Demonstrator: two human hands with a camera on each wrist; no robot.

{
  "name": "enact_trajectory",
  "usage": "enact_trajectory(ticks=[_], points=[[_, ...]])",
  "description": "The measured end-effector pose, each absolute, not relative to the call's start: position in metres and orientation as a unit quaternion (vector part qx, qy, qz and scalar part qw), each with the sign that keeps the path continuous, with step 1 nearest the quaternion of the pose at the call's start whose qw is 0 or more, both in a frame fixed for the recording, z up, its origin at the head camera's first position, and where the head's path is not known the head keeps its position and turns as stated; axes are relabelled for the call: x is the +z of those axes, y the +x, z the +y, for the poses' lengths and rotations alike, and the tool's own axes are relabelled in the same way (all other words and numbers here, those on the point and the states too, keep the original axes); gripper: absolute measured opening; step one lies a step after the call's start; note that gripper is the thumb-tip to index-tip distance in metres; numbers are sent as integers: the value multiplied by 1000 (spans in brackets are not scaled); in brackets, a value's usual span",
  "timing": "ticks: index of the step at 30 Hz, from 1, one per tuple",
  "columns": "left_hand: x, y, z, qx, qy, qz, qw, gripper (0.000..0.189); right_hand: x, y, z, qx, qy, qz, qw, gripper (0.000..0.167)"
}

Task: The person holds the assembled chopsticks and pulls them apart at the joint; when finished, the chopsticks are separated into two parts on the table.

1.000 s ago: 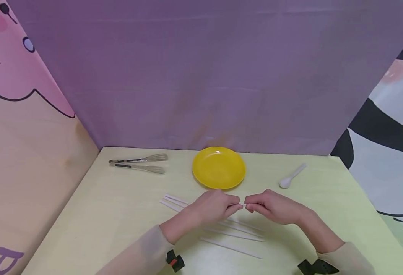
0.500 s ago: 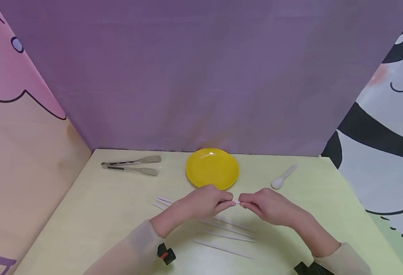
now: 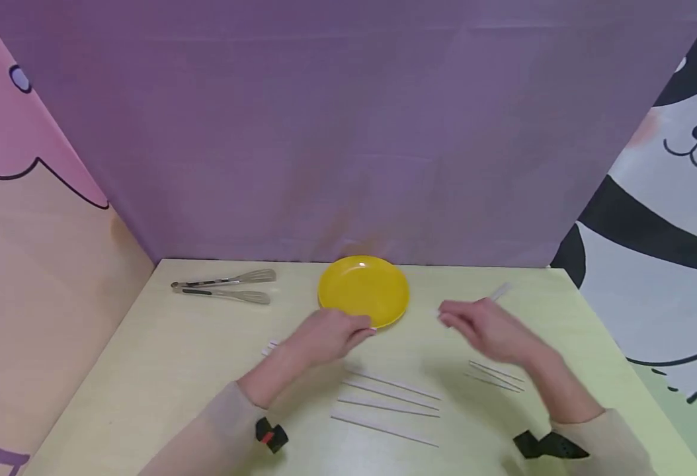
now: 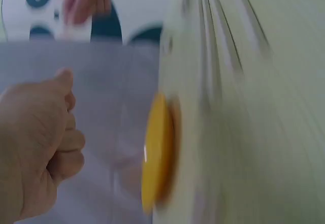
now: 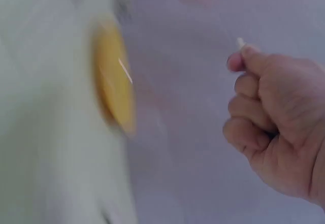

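Observation:
My left hand (image 3: 325, 338) is over the table just in front of the yellow plate (image 3: 364, 289), fingers curled, pinching a thin white stick whose tip (image 3: 373, 328) barely shows. To its right, my right hand (image 3: 491, 330) is raised and pinches another thin white stick piece (image 5: 240, 42) between thumb and forefinger. A wide gap separates the two hands. Most of both pieces is hidden in the fingers. Several long white sticks (image 3: 387, 408) lie side by side on the table below the hands. Shorter sticks (image 3: 496, 377) lie under the right forearm.
Metal tongs (image 3: 226, 287) lie at the table's back left. A white spoon (image 3: 500, 291) at the back right is partly covered by the right hand. A purple backdrop (image 3: 348, 132) rises behind the table (image 3: 146, 370), with printed panels on both sides.
Earlier the hands met at a short white stretch of stick; now they have pulled apart, left hand leftward, right hand up and right. The shorter sticks have come into sight.

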State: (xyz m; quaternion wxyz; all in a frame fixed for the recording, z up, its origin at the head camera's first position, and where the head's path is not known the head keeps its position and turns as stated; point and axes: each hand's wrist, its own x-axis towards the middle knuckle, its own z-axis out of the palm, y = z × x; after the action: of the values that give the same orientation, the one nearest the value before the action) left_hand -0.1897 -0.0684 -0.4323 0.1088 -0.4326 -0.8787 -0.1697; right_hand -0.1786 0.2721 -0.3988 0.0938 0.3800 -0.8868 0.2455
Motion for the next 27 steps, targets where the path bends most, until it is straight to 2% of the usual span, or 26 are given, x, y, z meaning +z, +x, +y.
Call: enact_trajectory(ticks=[4,7,11,15,20,27], points=[[-447,-184,-141,-214,-371,-902,56,36,-382,-176,341,236,272,-920,155,22],[-456,-180,-174,-229,-334,-913,46,39,-380,-169,370,223,227,-935,155,17],[-465,-176,-191,-232,-328,-914,48,29,-394,-164,378,228,250,-930,147,19],[-469,-170,-197,-242,-330,-912,25,18,-414,-157,371,238,301,-912,142,27],[-472,-166,-203,-257,-339,-905,0,18,-430,-147,362,240,329,-907,103,30],[-485,-164,-206,-269,-366,-889,-46,19,-449,-141,349,261,335,-905,9,27]])
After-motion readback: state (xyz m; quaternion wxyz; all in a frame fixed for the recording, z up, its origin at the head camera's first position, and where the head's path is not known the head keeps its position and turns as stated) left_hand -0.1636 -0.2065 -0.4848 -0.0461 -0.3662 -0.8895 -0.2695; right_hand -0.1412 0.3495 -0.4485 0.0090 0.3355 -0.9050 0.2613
